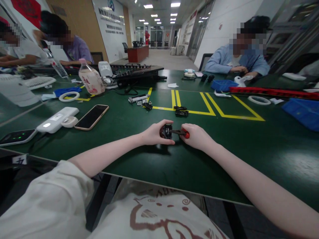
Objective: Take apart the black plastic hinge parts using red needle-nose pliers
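My left hand (156, 133) is closed around a small black part (166, 131), held just above the green table (149, 159) near its front edge. My right hand (197, 136) grips a screwdriver (181, 132) with a red and black handle; its shaft points left into the black part. The two hands almost touch. More small black parts (181, 111) lie a little farther back on the yellow floor-tape lines (208, 106), and a silver and black piece (139, 98) lies to their left.
A phone (91, 116), a white power bank (57, 119), tape rolls (69, 96) and a bottle (91, 79) sit at the left. Blue bins (302, 113) and a red strip (274, 92) are at the right. Other people sit at the far left and far right.
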Demonstrator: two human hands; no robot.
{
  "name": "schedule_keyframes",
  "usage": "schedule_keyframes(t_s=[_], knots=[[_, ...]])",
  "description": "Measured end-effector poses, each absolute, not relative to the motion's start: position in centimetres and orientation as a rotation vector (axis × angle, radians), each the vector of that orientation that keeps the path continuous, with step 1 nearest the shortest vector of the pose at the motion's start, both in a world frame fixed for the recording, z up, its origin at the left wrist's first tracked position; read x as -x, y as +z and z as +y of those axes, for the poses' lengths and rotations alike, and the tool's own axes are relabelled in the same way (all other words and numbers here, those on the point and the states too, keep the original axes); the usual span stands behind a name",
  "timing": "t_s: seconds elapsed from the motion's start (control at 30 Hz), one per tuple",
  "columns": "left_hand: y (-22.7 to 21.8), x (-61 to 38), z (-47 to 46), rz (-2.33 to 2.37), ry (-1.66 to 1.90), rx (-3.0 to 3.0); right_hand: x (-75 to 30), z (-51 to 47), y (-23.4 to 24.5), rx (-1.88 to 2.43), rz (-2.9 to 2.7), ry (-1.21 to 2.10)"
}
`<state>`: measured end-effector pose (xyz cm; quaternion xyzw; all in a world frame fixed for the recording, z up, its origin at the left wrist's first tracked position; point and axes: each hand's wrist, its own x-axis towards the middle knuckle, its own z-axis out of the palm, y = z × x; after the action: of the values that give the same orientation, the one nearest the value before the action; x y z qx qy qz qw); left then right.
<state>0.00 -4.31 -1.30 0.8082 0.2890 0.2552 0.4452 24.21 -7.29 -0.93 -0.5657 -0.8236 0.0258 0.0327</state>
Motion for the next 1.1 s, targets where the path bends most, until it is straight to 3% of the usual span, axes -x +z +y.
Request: schedule_keyframes(t_s=[1.1], knots=[[-1.1, 0.0, -4.3, 0.710, 0.723, -2.194, -24.6, -7.5, -1.5, 1.663, -2.453, -0.090]])
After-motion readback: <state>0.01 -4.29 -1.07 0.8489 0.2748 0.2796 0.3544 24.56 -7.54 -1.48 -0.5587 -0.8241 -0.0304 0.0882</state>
